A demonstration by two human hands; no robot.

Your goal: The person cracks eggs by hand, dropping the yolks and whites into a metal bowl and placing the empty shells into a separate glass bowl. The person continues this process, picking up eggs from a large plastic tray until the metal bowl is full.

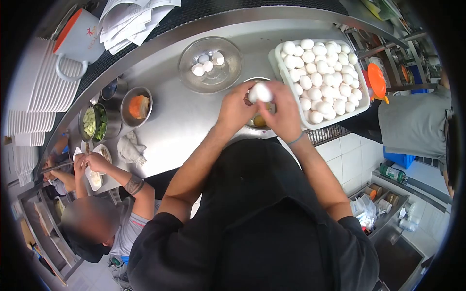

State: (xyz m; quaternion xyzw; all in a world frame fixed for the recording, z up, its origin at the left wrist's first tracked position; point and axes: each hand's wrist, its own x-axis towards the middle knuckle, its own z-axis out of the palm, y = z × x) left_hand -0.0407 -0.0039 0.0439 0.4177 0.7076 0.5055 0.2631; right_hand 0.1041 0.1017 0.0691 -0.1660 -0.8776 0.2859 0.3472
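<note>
A white egg point(260, 93) is held between the fingertips of my left hand point(234, 109) and my right hand point(284, 110). Both hands are closed around it, above a metal bowl point(256, 79) that they partly cover. Yellow yolk point(259, 121) shows inside that bowl, below my fingers. Farther back on the counter, a wide shallow bowl point(224, 83) has several white eggshells point(198, 70) in it. Right beside my right hand stands a white plastic crate point(286, 81) piled with whole white eggs point(316, 79).
A cloth point(131, 148) lies on the steel counter point(170, 116) to the left, near a metal bowl point(151, 109) of orange food and containers of chopped greens. A co-worker's hands point(90, 162) work over white dishes. Another person point(412, 123) stands at right. Above is a shelf point(213, 17).
</note>
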